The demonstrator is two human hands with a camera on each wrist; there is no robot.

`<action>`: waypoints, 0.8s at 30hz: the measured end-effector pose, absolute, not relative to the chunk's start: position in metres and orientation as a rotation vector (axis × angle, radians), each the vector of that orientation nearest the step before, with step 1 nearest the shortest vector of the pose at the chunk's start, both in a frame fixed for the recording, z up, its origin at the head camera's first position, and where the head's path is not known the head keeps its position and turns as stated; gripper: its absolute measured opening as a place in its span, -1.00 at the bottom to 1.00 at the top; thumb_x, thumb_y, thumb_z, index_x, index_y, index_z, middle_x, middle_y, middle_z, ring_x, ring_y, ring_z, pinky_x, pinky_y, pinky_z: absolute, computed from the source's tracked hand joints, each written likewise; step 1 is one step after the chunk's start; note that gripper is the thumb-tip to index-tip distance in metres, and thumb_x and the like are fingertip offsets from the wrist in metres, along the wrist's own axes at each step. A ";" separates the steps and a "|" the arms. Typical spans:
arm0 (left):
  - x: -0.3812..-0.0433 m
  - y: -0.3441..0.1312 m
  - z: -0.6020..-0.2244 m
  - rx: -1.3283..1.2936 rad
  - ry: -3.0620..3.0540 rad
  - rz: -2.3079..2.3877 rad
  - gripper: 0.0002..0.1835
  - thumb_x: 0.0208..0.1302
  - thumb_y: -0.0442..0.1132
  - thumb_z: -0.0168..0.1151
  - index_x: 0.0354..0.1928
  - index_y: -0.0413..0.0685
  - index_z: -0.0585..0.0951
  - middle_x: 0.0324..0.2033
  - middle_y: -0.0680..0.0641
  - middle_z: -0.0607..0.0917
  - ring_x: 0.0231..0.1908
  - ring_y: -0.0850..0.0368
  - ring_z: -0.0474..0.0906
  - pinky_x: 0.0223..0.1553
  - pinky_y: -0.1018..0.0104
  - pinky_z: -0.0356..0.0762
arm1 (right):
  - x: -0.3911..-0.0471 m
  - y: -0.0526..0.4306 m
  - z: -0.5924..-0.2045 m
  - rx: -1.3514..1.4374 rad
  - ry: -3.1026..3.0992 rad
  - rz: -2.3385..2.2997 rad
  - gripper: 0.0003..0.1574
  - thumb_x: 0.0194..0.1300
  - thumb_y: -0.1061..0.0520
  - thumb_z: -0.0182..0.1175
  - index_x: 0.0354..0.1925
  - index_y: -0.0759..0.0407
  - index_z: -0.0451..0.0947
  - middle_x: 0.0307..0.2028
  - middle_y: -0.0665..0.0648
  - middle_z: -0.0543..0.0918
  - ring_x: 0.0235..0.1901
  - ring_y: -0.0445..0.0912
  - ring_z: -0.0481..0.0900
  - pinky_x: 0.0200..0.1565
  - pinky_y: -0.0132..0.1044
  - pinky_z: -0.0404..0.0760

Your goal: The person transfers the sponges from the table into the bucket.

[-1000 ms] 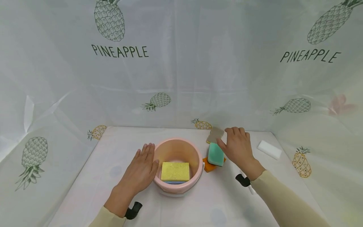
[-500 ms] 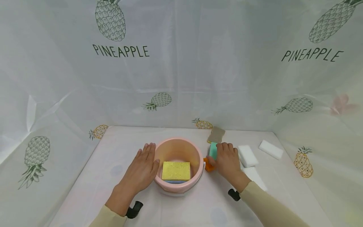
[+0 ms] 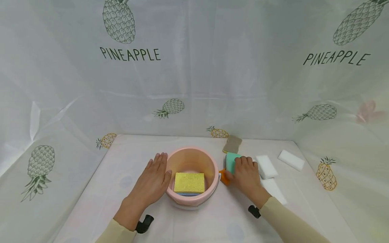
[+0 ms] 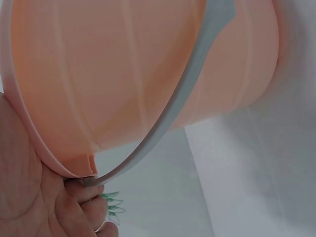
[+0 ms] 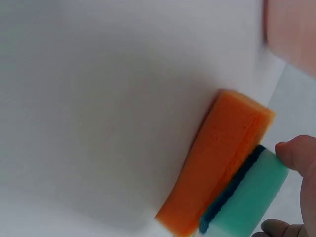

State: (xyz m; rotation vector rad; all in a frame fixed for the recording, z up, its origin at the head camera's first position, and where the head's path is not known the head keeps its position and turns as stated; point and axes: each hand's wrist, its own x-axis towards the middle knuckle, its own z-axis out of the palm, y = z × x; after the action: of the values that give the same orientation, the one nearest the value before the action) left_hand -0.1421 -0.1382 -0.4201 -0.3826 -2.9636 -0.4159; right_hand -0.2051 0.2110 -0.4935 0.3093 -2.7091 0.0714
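Observation:
A pink bucket (image 3: 189, 159) stands mid-table, with a yellow sponge (image 3: 189, 182) lying over something blue inside it. My left hand (image 3: 153, 181) rests flat against the bucket's left rim, fingers straight. In the left wrist view, its fingers lie by the joint of the grey handle (image 4: 173, 106). To the right of the bucket, my right hand (image 3: 247, 176) grips a green sponge (image 3: 232, 162) between thumb and fingers. That sponge, dark along one face, touches an orange sponge (image 5: 217, 163) lying on the table. Part of the green sponge is hidden behind my fingers.
A grey-brown sponge (image 3: 232, 144) lies at the back edge. Several white sponges lie at the right: one thick block (image 3: 266, 167), one nearer (image 3: 274, 190), one farther right (image 3: 291, 160). A pineapple-printed sheet (image 3: 200, 77) hangs behind.
My right hand has come down and left from above the green sponge and taken hold of it. White sponges behind that hand have come into view. My left hand has stayed at the bucket.

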 end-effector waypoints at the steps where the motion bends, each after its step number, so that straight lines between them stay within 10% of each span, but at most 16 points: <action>1: -0.142 -0.138 -0.420 -0.383 -2.962 -0.418 -0.28 0.51 0.07 -0.18 0.51 -0.25 0.04 0.50 -0.18 0.12 0.52 -0.10 -0.04 0.51 -0.06 -0.03 | -0.204 0.214 -0.493 0.308 -2.706 0.083 -0.24 0.04 -0.34 0.34 -0.23 0.31 0.41 -0.32 0.26 0.49 -0.25 0.15 0.36 -0.28 -0.03 0.34; 24: -0.143 -0.140 -0.423 -0.382 -2.950 -0.436 -0.28 0.51 0.08 -0.19 0.51 -0.23 0.04 0.51 -0.16 0.11 0.53 -0.08 -0.07 0.51 -0.07 -0.05 | -0.188 0.233 -0.491 0.069 -2.791 0.047 -0.04 -0.08 -0.63 0.18 -0.55 0.25 0.31 -0.57 0.16 0.34 -0.48 0.08 0.33 -0.54 -0.14 0.18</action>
State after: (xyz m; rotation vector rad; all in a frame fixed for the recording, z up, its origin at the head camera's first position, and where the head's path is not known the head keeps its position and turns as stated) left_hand -0.1432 -0.1401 -0.4234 -0.3822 -2.9502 -0.4363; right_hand -0.1877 0.2333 -0.4908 0.0694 -2.7910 0.0474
